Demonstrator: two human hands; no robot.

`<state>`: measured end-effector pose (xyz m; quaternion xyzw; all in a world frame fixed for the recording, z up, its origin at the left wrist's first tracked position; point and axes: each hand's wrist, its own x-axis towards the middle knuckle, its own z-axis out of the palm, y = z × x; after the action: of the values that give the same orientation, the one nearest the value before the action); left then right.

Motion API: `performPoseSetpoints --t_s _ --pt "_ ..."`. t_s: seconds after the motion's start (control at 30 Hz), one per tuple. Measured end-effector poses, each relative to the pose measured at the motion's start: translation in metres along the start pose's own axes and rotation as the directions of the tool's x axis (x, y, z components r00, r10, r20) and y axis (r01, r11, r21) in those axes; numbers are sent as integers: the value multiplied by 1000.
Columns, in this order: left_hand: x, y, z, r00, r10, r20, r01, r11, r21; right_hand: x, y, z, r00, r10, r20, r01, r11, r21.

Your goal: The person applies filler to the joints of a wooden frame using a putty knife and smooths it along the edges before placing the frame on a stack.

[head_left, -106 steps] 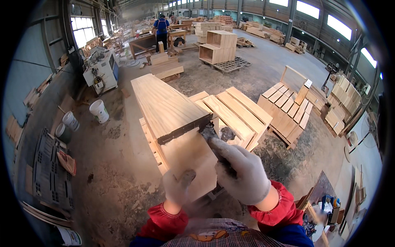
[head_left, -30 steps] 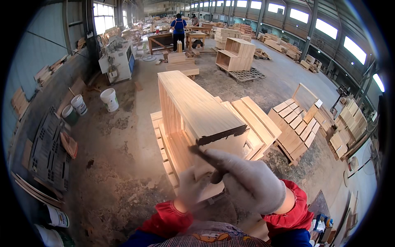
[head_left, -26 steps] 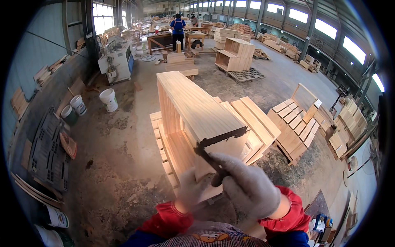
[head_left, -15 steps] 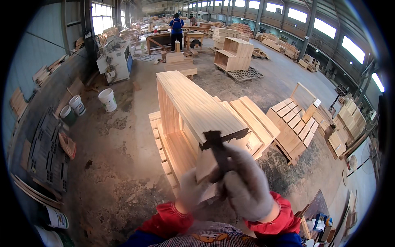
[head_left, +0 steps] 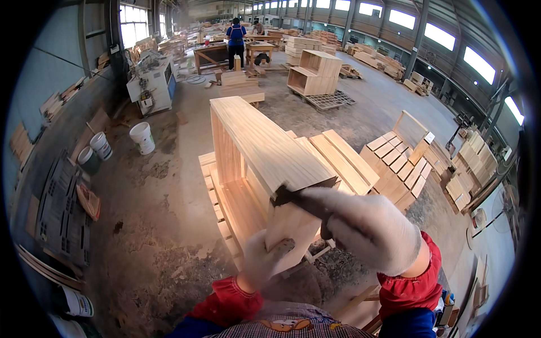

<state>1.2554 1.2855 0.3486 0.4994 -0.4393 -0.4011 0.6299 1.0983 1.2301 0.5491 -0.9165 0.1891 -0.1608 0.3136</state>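
Observation:
A long pale wooden box frame [head_left: 265, 141], open on its left side, stands in front of me. Dark material covers part of its near top edge. In a whitish glove, my right hand [head_left: 372, 228] is closed round a dark flat scraper [head_left: 307, 204], whose tip touches the dark corner of that edge. Lower down, my gloved left hand [head_left: 260, 256] is at the left edge of the box's near end. Its dirty-tipped thumb lies on the end face, and the other fingers are partly hidden.
Beneath the box are slatted boards [head_left: 222, 219]. More planks [head_left: 344, 160] lie to its right, beside a stack of blocks [head_left: 397, 163]. White buckets [head_left: 142, 138] stand at left near a machine [head_left: 152, 84]. Farther off are a pallet with a cabinet [head_left: 313, 73] and a person [head_left: 235, 42] at benches.
The scraper has moved down onto the box's near corner from in front of it. My right arm has swung outward to the right, while my left hand stays low by the box.

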Motion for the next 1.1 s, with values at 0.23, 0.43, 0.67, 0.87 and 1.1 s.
performPoseSetpoints --t_s 0.23,0.43,0.67,0.87,1.1 --pt "0 -3 2 997 80 6 -79 993 -88 -23 13 18 997 1 -81 10 990 137" --pt "-3 0 1 1000 -18 11 18 999 -37 -27 23 30 924 -214 -317 -21 798 -603" --pt "0 -1 4 1000 12 -20 -13 1000 -16 -20 14 41 929 -220 -298 -46 730 -682" --pt "-1 -10 0 1000 -13 -25 12 998 -65 -27 24 34 929 -129 -346 -171 680 -713" --pt "0 6 3 998 -21 -67 14 994 -108 -44 37 11 861 -33 -507 -347 690 -635"
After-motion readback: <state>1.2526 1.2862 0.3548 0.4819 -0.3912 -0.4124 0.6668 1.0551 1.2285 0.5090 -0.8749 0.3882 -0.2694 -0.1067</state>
